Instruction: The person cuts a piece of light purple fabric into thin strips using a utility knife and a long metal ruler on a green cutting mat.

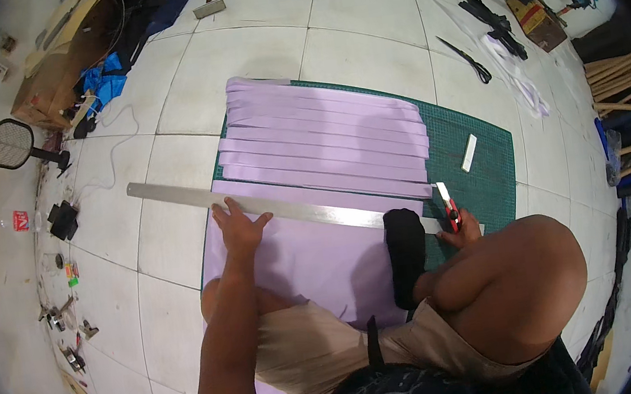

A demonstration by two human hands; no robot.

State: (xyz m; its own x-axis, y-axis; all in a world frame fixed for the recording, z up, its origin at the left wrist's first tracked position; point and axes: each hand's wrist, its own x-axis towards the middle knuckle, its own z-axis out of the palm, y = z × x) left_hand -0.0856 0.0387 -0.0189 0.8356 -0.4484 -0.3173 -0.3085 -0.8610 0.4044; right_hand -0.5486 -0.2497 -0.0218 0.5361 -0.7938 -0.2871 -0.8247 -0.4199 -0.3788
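My left hand [239, 226] presses on a long metal ruler [309, 212] with its fingers spread. The ruler lies aslant across a sheet of lilac fabric [324, 267], and my black-socked foot [407, 253] rests on it. At the ruler's right end is my right hand [462, 234], partly hidden by my knee, with thumb and fingers apart. Right beside those fingers lies a red and black utility knife [451, 213], apparently not gripped. Beyond the ruler, several lilac fabric strips [324, 137] lie side by side on a green cutting mat [472, 126].
A small white bar [469, 153] lies on the mat. Black scissors [466, 60] and dark cloth [495, 25] are on the tiles at far right. A racket-shaped swatter [11, 144], a bottle [19, 221] and small tools [74, 356] line the left wall. A cardboard box [47, 100] stands far left.
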